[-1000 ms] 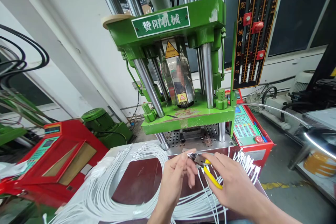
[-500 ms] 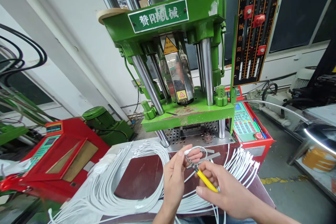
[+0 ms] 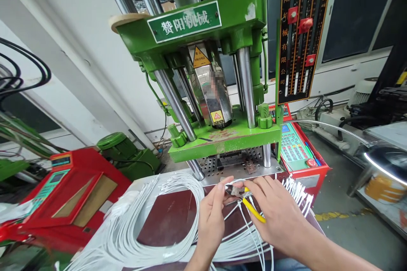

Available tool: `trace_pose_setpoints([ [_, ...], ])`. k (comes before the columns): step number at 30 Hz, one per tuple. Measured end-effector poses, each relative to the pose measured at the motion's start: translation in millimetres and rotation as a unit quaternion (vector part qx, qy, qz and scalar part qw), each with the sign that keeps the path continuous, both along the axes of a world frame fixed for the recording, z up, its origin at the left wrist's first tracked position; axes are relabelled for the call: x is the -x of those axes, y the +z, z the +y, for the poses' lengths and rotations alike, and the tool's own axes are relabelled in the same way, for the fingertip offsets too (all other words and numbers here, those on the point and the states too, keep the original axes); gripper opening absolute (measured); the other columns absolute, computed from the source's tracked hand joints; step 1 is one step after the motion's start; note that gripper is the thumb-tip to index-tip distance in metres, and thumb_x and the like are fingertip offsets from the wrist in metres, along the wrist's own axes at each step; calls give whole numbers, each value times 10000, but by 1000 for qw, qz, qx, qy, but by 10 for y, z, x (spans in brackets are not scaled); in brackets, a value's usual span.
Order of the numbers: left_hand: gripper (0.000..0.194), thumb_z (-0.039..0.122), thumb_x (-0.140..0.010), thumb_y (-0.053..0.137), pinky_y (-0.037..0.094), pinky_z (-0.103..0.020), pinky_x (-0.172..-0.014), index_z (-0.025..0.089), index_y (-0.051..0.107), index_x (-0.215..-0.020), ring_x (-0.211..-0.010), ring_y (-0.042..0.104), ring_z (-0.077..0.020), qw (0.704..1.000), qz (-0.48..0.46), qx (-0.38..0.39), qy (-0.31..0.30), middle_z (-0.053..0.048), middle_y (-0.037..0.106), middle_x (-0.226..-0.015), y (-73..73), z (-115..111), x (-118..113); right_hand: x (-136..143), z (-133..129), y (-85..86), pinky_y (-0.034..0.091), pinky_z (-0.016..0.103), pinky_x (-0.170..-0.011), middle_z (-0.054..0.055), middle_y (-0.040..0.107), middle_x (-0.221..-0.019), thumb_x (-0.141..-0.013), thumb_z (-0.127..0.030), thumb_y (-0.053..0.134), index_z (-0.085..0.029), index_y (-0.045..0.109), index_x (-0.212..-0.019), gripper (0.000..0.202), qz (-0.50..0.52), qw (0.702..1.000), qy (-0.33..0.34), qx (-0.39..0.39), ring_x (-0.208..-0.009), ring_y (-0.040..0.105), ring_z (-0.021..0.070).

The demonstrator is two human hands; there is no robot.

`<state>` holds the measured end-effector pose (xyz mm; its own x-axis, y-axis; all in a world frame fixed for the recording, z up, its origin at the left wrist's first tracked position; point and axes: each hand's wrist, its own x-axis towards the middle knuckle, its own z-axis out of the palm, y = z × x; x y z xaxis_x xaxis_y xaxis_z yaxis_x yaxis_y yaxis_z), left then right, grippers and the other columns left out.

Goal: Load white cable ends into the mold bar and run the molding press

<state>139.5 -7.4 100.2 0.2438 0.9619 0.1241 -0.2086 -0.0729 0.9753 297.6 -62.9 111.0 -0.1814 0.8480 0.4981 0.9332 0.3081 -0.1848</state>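
Observation:
Pinched between the fingertips of my left hand [image 3: 212, 211] is the end of a thin white cable [image 3: 238, 181]. My right hand [image 3: 276, 209] is wrapped round diagonal cutting pliers [image 3: 253, 210] with yellow handles. The handles are spread a little, and the metal jaws lie at the cable end beside my left fingertips. Whether the blades touch the cable cannot be made out. Part of the cable loops back towards my right fingers. Beneath both hands a large coiled bundle of white cables [image 3: 152, 250] covers much of the brown tabletop [image 3: 168, 214].
A green press [image 3: 219, 146] stands behind the table, with a perforated metal plate [image 3: 208, 169] under it. Right of it is a red control box [image 3: 313, 173]; at left stands a red cabinet [image 3: 95, 165]. Bunched cable ends [image 3: 300, 192] lie at the table's right.
The pliers have turned and come up to the cable end, with both handles now showing. My right hand has moved up and round them; my left hand keeps its pinch. The view has shifted slightly.

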Motion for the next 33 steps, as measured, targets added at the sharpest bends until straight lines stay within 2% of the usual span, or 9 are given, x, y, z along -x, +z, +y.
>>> trace_pose_setpoints([
  [4, 410, 440, -852, 551, 519, -373, -875, 136, 687, -1092, -1013, 632, -281, 997, 56, -45, 33, -115, 706, -1056, 58, -43, 6, 0, 3, -25, 462, 408, -725, 96, 561, -949, -736, -130, 597, -170, 539, -1170, 440, -19, 1000, -10, 19, -854, 512, 260],
  [8, 391, 448, -834, 570, 495, -387, -919, 153, 711, -1049, -1055, 615, -291, 992, 84, -80, 52, -101, 717, -1030, 99, -56, -8, -43, -6, -1, 452, 395, -794, 75, 585, -1012, -848, -232, 542, -216, 481, -1260, 417, 122, 987, 65, 80, -907, 541, 233],
  [14, 408, 458, -870, 510, 516, -362, -866, 154, 688, -1076, -963, 656, -255, 989, 91, -100, 68, -96, 721, -1022, 46, -10, -44, -111, 42, 59, 405, 229, -556, -28, 547, -727, -881, -354, 525, -210, 279, -1393, 587, 400, 834, 214, 314, -612, 518, 116],
  [15, 409, 457, -876, 501, 521, -357, -854, 154, 682, -1083, -960, 657, -252, 990, 84, -92, 61, -96, 720, -1028, 31, 3, -45, -104, 46, 45, 416, 237, -570, -24, 553, -740, -873, -347, 536, -212, 282, -1389, 591, 397, 841, 205, 306, -624, 525, 120],
  [19, 408, 431, -906, 463, 522, -340, -844, 149, 641, -1142, -1008, 640, -244, 995, 65, -69, 32, -102, 698, -1093, -17, 42, -42, -35, 43, -57, 443, 401, -809, 76, 582, -1007, -823, -257, 561, -215, 413, -1309, 509, 213, 969, 71, 102, -911, 548, 230],
  [21, 411, 426, -910, 460, 527, -336, -829, 144, 628, -1158, -1009, 640, -245, 995, 63, -70, 34, -107, 693, -1106, -26, 43, -48, -3, 45, -102, 439, 444, -817, 114, 558, -1050, -825, -230, 528, -178, 438, -1300, 486, 110, 993, 27, 37, -957, 520, 269],
  [27, 415, 424, -902, 478, 531, -341, -851, 151, 613, -1184, -1065, 622, -254, 993, 62, -84, 56, -112, 686, -1125, -45, 2, -98, 18, 61, -116, 459, 426, -737, 116, 563, -986, -789, -162, 531, -143, 461, -1276, 492, 35, 999, -13, 32, -884, 522, 273],
  [31, 419, 429, -893, 498, 527, -373, -887, 155, 608, -1189, -1037, 641, -251, 997, 18, -64, 48, -126, 687, -1122, -79, -8, -123, -12, 73, -59, 448, 342, -729, 33, 573, -842, -838, -242, 527, -188, 570, -977, 155, 193, 972, 69, 114, -777, 531, 186],
  [33, 423, 435, -884, 511, 529, -387, -892, 155, 609, -1185, -1018, 651, -252, 998, -3, -50, 45, -133, 687, -1121, -82, -4, -129, -30, 99, -40, 444, 293, -646, -11, 517, -697, -849, -327, 523, -175, 561, -883, 160, 299, 919, 134, 218, -647, 498, 139],
])
